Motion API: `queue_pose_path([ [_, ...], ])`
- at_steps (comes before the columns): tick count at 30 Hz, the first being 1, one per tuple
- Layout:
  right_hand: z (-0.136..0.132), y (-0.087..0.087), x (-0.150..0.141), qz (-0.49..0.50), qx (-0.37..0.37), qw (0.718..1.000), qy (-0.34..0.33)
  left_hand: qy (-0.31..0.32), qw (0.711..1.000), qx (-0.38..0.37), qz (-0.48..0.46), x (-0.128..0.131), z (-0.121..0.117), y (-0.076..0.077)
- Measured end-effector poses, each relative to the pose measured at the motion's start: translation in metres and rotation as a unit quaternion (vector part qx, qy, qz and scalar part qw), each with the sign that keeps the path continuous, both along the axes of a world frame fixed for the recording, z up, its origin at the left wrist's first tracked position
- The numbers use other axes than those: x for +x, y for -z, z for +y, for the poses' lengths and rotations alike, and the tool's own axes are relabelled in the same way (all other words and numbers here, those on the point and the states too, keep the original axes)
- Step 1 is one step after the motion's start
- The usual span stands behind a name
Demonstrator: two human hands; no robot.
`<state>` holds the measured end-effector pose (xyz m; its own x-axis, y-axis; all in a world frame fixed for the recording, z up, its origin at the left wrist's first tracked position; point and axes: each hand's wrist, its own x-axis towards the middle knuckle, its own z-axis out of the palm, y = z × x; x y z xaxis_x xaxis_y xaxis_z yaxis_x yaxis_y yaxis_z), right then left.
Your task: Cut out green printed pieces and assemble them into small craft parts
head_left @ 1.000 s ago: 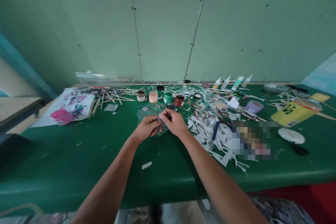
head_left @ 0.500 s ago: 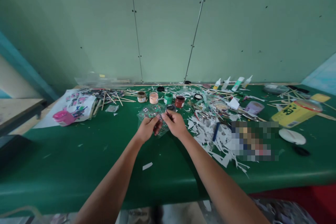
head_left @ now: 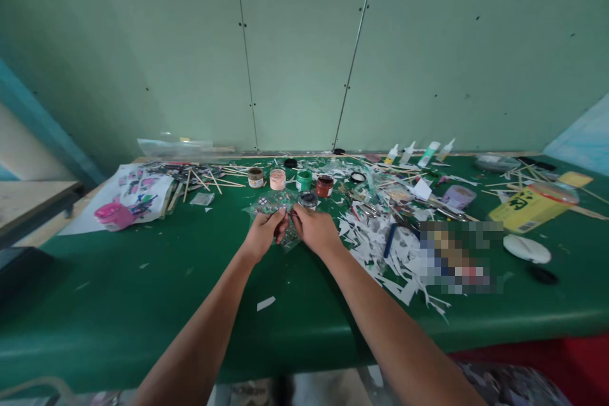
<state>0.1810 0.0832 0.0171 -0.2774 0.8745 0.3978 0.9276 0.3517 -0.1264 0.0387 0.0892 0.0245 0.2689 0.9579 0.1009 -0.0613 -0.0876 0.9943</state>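
Note:
My left hand [head_left: 266, 233] is closed on a clear plastic bag [head_left: 269, 203] that holds small patterned pieces, some dark and some green. My right hand [head_left: 318, 227] pinches at the bag's right side, with its fingertips close to those of the left. What the pieces in the bag are is too small to tell. Just beyond my right hand stands a jar of dark paint [head_left: 309, 199], partly hidden by the hand. Behind the bag are a brown jar [head_left: 255, 177], a peach jar [head_left: 277, 179], a green jar [head_left: 304, 180] and a dark red jar [head_left: 324, 186], all uncovered.
White paper scraps [head_left: 368, 241] spread over the green table [head_left: 190, 304] to the right. A yellow container [head_left: 533, 208] lies on its side there. A pink container [head_left: 114, 214] rests on a printed sheet [head_left: 85, 216] at left. Thin wooden sticks [head_left: 215, 181] and glue bottles [head_left: 408, 153] are farther back.
My right hand has turned and dropped slightly, its fingers more curled, uncovering more of the dark paint jar. The left hand keeps its hold on the bag.

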Motion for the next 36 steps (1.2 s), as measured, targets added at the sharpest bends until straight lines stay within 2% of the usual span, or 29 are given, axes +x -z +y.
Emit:
queue_pose_path([
  [6, 0.002, 0.0, -0.003, -0.004, -0.005, 0.998, 0.056, 0.021, 1.0, -0.011, -0.001, 0.001, -0.003, -0.001],
  [10, 0.01, 0.0, 0.011, 0.078, -0.025, 0.988, 0.133, 0.061, 0.998, -0.019, 0.025, 0.001, -0.005, 0.001],
  [12, 0.012, 0.001, 0.019, 0.141, -0.017, 0.98, 0.136, 0.063, 0.997, -0.014, 0.03, 0.0, -0.005, 0.002],
  [14, 0.013, 0.003, 0.023, 0.211, -0.006, 0.973, 0.096, 0.059, 0.998, -0.007, 0.035, -0.001, -0.004, 0.002],
  [19, 0.008, 0.004, 0.013, 0.34, -0.01, 0.936, -0.091, 0.047, 0.997, 0.011, 0.061, -0.002, -0.002, 0.004],
  [23, 0.008, 0.003, 0.005, 0.37, -0.007, 0.922, -0.11, 0.021, 0.997, 0.03, 0.071, -0.001, 0.001, 0.008],
  [25, 0.008, 0.003, 0.005, 0.359, -0.002, 0.927, -0.106, -0.005, 0.997, 0.04, 0.064, -0.001, 0.003, 0.009],
  [27, 0.007, 0.003, 0.007, 0.315, 0.0, 0.945, -0.086, -0.029, 0.997, 0.05, 0.054, -0.002, 0.003, 0.008],
  [31, 0.003, 0.004, 0.005, 0.15, -0.016, 0.988, -0.026, -0.058, 0.995, 0.065, 0.037, -0.003, 0.003, 0.003],
  [36, 0.0, 0.003, -0.004, 0.011, -0.017, 1.0, -0.011, -0.065, 0.995, 0.073, 0.026, -0.002, 0.003, 0.002],
])
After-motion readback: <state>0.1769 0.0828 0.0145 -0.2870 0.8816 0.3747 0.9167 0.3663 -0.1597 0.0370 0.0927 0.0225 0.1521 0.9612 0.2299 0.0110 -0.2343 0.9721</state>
